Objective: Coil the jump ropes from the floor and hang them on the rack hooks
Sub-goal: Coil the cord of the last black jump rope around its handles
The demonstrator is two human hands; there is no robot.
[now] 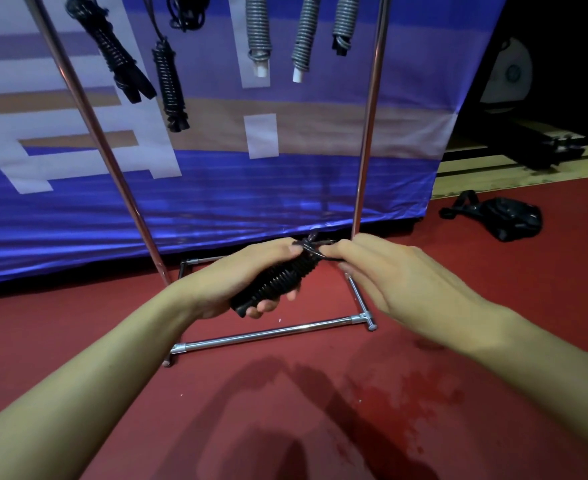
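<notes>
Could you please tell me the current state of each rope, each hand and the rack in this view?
Black coiled rope: wound tight, held off the floor.
Left hand: grips the coil.
Right hand: pinches the rope end.
Hung ropes: coiled, dangling.
Rack: standing upright.

Black coiled rope; grey ropes; blue-white banner; red floor.

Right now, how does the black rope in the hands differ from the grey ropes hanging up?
The black rope lies tilted, gripped by the left hand while the right hand pinches its cord end; the grey ropes hang upright, untouched. Two grey ropes show white handle tips; the black rope's handle is black. Both are wound into tight coils.
</notes>
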